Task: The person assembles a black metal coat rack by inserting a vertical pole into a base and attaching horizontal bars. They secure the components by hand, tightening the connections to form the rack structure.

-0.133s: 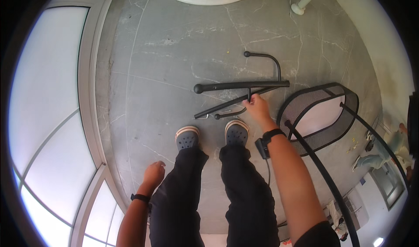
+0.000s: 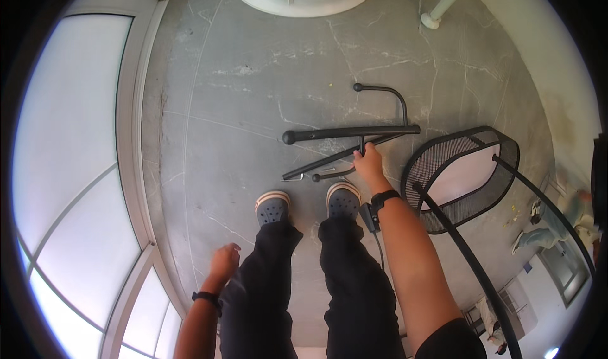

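In the head view, the floor (image 2: 237, 105) takes up most of the middle, grey and stone-like, with pale veins wandering across it and a long thin line running down its left part. Just right of centre lies a black tubular frame (image 2: 342, 133), its bars crossing at a narrow angle and two curved arms ending in round knobs. The right hand (image 2: 370, 161) reaches up to it, fingers closed on the short bar between the long ones. A small shiny metal piece (image 2: 329, 169) lies by the lower curved arm. The left hand (image 2: 224, 262) hangs at lower left beside the thigh, apart from the frame, fingers loosely bent and partly open.

Grey clogs (image 2: 273, 208) stand just below the frame. Right of it sits a black mesh basket (image 2: 413, 162), long black tubes (image 2: 465, 250) running from it toward the lower right. Bright frosted panels (image 2: 76, 86) fill the left side. A round white base (image 2: 304, 1) shows at top centre, a pale pipe (image 2: 448, 5) meets the floor at upper right, and a cream wall (image 2: 529, 36) curves beyond. Another person's legs (image 2: 539, 240) show at far right.
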{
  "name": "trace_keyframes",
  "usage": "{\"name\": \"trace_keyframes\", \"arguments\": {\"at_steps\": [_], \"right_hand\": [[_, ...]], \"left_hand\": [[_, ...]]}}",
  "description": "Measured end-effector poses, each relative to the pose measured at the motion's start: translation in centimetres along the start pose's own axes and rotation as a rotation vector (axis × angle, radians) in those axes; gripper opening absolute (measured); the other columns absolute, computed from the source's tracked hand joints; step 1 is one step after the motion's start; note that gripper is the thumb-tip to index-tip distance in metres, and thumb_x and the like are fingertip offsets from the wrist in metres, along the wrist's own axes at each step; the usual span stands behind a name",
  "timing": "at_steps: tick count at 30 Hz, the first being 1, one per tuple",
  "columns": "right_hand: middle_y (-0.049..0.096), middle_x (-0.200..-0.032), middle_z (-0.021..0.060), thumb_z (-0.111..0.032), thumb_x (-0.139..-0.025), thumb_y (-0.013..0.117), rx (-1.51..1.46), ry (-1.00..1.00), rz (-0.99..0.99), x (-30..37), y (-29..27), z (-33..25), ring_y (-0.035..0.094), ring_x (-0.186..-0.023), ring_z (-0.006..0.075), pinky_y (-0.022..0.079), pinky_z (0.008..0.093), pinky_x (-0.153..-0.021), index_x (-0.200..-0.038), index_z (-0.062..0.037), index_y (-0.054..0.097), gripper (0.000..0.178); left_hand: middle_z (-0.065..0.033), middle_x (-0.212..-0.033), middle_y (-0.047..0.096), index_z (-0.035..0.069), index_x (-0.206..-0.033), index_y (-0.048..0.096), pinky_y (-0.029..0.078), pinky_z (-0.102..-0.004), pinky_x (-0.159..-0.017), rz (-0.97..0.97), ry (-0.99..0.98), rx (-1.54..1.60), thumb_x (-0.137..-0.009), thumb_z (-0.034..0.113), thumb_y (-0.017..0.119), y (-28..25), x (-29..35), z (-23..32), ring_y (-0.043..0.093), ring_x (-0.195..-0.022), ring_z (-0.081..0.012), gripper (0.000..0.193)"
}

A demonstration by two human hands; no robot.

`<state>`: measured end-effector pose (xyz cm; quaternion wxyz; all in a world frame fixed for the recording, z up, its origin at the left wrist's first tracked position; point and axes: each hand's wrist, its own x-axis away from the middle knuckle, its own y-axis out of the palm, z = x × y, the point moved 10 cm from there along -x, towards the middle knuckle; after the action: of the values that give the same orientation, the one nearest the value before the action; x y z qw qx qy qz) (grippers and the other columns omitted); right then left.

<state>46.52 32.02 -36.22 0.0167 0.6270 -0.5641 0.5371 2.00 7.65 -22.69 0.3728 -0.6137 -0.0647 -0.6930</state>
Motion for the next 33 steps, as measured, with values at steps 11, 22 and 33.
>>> {"name": "trace_keyframes", "arguments": {"at_steps": [11,22,33], "right_hand": [[0.037,-0.058,-0.0032,-0.017,-0.098,0.056,-0.742,0.213,-0.377,15.7,-11.0,-10.7,0.034,-0.044,0.0076,0.027,0.0256,-0.040,-0.089,-0.0066,0.051,0.014],[0.029,-0.057,-0.0077,-0.023,-0.096,0.060,-0.496,0.127,-0.931,41.6,-24.2,-16.3,0.024,-0.044,0.0038,0.018,0.0221,-0.040,-0.092,-0.0056,0.057,0.018],[0.071,-0.082,0.0072,-0.026,-0.092,0.056,0.164,-0.269,-0.729,60.9,-24.8,-3.1,0.063,-0.065,0.0165,0.051,0.0317,-0.053,-0.100,-0.0043,0.067,0.026]], "left_hand": [[-0.0143,-0.083,0.067,0.006,-0.103,0.062,0.052,-0.0392,-0.071,0.221,-0.018,0.223,-0.087,0.008,0.056,-6.8,19.3,5.7,0.066,-0.078,-0.0298,0.017],[-0.0184,-0.129,0.050,0.007,-0.149,0.025,0.053,-0.0378,-0.088,-0.115,0.373,0.933,-0.084,0.008,0.072,-0.1,39.8,25.8,0.060,-0.106,-0.0260,0.081],[-0.0178,-0.067,0.064,0.008,-0.118,0.062,0.049,-0.0403,-0.060,0.613,0.524,0.432,-0.084,0.033,0.070,6.4,66.1,27.1,0.065,-0.062,-0.0333,0.042]]}}
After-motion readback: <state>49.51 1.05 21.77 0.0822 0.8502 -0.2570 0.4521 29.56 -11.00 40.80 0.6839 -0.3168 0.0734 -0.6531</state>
